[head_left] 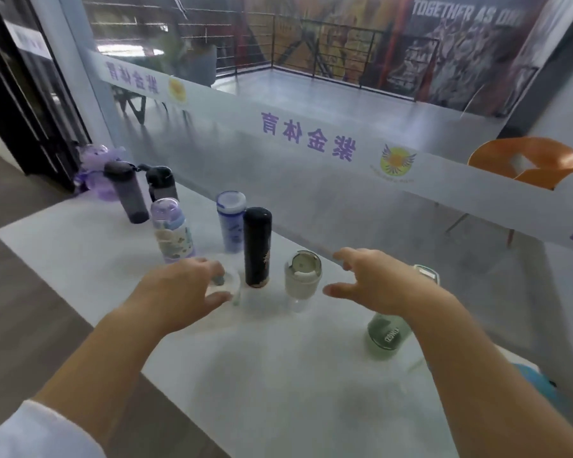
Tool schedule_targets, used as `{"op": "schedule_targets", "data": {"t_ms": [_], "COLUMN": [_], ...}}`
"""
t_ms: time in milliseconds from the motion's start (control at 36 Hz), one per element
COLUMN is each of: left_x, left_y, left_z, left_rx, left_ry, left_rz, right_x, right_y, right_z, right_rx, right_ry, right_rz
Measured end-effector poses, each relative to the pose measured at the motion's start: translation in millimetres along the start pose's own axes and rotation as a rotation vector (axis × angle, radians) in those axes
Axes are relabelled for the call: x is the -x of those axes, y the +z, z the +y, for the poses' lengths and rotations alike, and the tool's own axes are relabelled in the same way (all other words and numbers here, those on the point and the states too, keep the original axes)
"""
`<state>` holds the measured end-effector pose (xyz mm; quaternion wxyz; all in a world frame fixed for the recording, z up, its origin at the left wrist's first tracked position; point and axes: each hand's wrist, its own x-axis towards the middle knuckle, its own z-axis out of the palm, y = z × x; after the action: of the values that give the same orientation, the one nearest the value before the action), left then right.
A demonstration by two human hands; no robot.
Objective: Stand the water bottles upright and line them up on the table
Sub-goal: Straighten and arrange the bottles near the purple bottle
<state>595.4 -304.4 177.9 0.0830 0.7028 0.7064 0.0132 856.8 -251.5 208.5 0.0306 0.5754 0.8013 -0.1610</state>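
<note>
Several bottles stand upright on the white table (278, 375). From far left they are a purple round bottle (95, 175), a dark grey bottle (129, 196), a black-capped bottle (161, 181), a purple-lidded patterned bottle (173, 233), a blue-and-white bottle (231, 226), a tall black bottle (257, 247) and a white-lidded clear bottle (302, 279). My left hand (182, 287) curls round the top of a small clear bottle (232, 285), left of the black one. My right hand (374, 282) hovers with its fingers spread, just right of the white-lidded bottle and apart from it. A green bottle (387, 330) is partly hidden behind my right forearm.
A glass wall with a white banner (311, 137) runs along the table's far edge. An orange chair (526, 160) stands beyond the glass at the right. A blue object (540, 388) lies off the table's right edge. A dark doorway (24, 94) is at the left.
</note>
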Motion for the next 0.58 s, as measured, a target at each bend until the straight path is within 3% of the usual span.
{"op": "schedule_targets", "data": {"t_ms": [278, 583], "left_x": [-15.4, -52.2], "left_y": [-19.1, -27.9], "left_z": [-150.0, -258.3], "left_rx": [-0.044, 0.014], "left_ry": [-0.039, -0.128], "left_rz": [-0.062, -0.070], "right_x": [-71.1, -152.2], "right_y": [24.4, 34.0], "right_z": [-126.1, -211.6], "right_rx": [0.006, 0.028], "right_ry": [0.024, -0.073], "right_rz": [-0.051, -0.012]}}
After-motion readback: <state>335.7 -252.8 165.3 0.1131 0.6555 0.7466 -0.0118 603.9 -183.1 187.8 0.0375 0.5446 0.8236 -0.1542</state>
